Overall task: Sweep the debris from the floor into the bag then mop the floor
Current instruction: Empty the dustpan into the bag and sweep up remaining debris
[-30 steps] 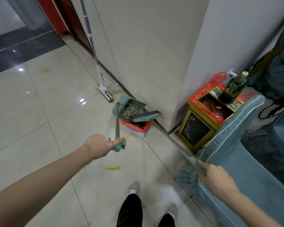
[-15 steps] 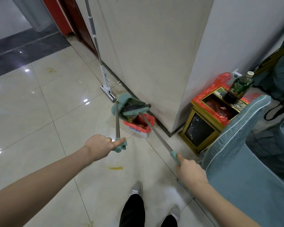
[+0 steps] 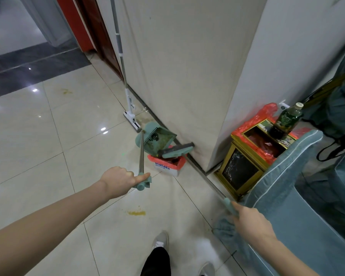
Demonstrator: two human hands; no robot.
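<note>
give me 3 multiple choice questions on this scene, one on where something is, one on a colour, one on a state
1. Where is the mop?
A. leaning against the wall
B. lying on the chair
C. in the right hand

2. What colour is the liner in the small box under the dustpan?
A. blue
B. red
C. black

3. How is the dustpan held?
A. flat on the floor
B. tilted over the small box
C. hung on the wall

Answers:
1 A: its pole rests up the wall, with the head on the floor.
2 B: red plastic shows round the box rim.
3 B: the left hand holds its handle, with the pan angled above the box while the broom in the right hand meets it.
</note>
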